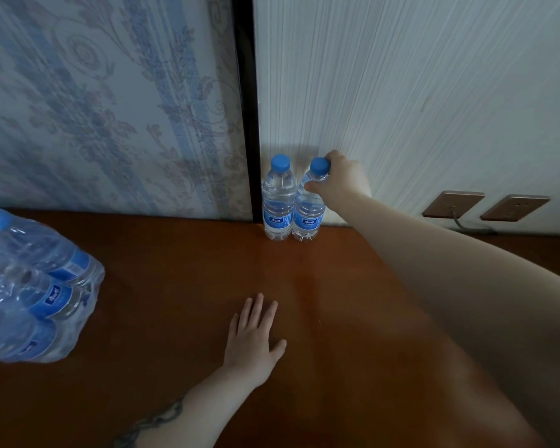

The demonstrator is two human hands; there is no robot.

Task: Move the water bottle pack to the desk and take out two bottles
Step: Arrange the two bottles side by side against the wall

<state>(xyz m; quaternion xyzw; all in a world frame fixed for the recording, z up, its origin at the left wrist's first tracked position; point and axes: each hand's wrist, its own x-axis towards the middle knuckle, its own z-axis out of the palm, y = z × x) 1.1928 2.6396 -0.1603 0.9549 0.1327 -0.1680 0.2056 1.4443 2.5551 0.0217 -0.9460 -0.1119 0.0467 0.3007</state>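
Note:
Two clear water bottles with blue caps stand upright side by side at the back of the brown desk (181, 273), against the wall. The left bottle (278, 202) stands free. My right hand (338, 179) reaches far forward and grips the neck of the right bottle (308, 211), just under its cap. The plastic-wrapped water bottle pack (33, 286) lies on the desk at the left edge of view, partly cut off. My left hand (256, 337) rests flat on the desk, fingers spread, holding nothing.
Patterned blue wallpaper covers the wall at back left, and a dark vertical strip (246, 108) separates it from a white textured panel. Two brown wall sockets (453, 203) (514, 206) sit low on the right, one with a cable.

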